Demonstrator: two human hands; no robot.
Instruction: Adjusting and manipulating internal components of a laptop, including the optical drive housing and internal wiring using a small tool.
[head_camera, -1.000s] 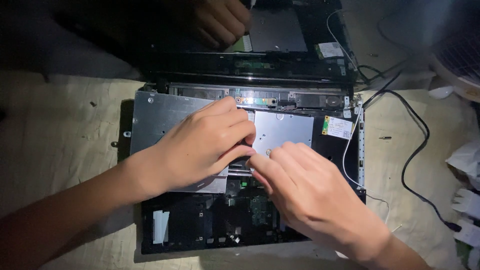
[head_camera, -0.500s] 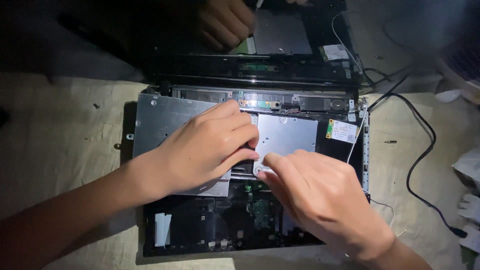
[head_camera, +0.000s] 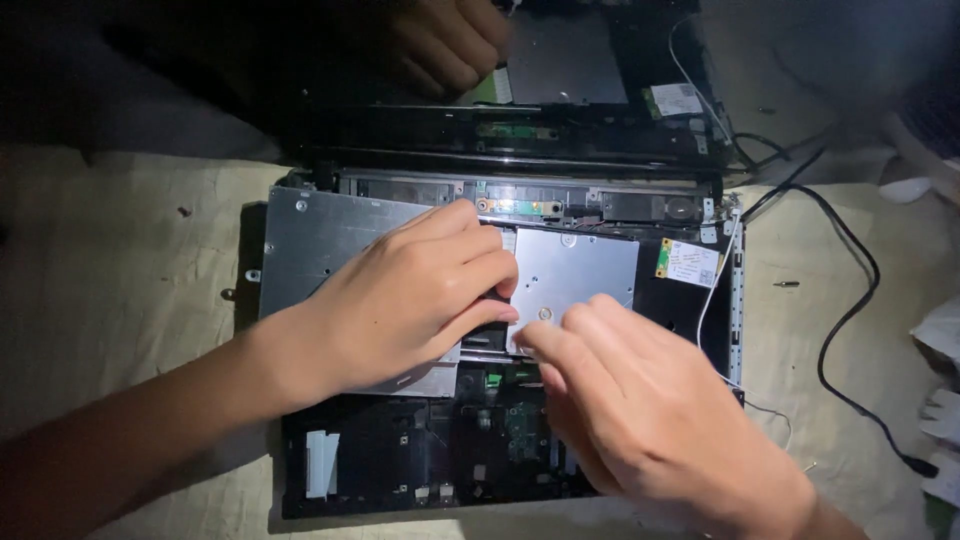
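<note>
Laptop chassis (head_camera: 400, 470), opened up with its inner boards bare, lies flat on the pale cloth-covered table (head_camera: 130, 300), lit from above while the surroundings fall dark. Across its left half sits a silver metal plate (head_camera: 320, 240), and the left hand (head_camera: 410, 295) rests palm-down on that plate, its fingers (head_camera: 470, 262) curled and close together, their tips pressed at the gap between this plate and the smaller silver plate (head_camera: 580, 275) just to the right; whether they pinch anything there cannot be told. Below the hand, a green circuit board (head_camera: 520, 430) shows in the dark lower tray. The right hand (head_camera: 650, 410) comes in from the lower right, fingers bunched narrow, with the fingertips touching the lower left corner of the smaller plate beside a screw hole. Further right, a small white-labelled wireless card (head_camera: 690, 262) sits in the chassis, thin white wires (head_camera: 715, 290) running along it. Above, in shadow, another person's hand (head_camera: 450, 40) rests on a second dark device (head_camera: 560, 60). At the far right, a black cable (head_camera: 850, 310) loops over the table near a loose screw (head_camera: 787, 284).
</note>
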